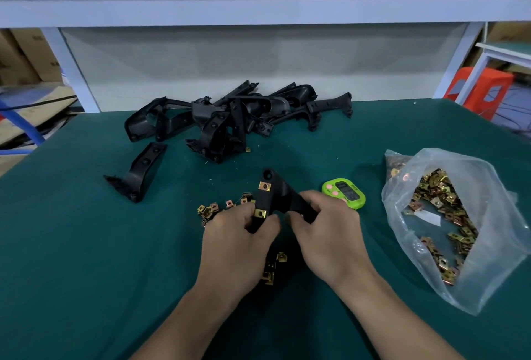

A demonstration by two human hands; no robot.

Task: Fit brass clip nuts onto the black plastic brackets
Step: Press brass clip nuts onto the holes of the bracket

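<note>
The left hand and right hand both grip one black plastic bracket above the near middle of the table. The left pinches its lower end beside a fitted brass clip nut. The bracket looks light and stiff, best held by its arms. At right, a clear plastic bag lies open, holding many clip nuts.

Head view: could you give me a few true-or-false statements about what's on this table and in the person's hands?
1. The left hand and right hand both hold one black bracket. True.
2. That bracket is bare. False: two clip nuts sit on it.
3. The plastic bag lies right of the green timer. True.
4. The pile of brackets sits in a box. False: it lies on the table.
</note>
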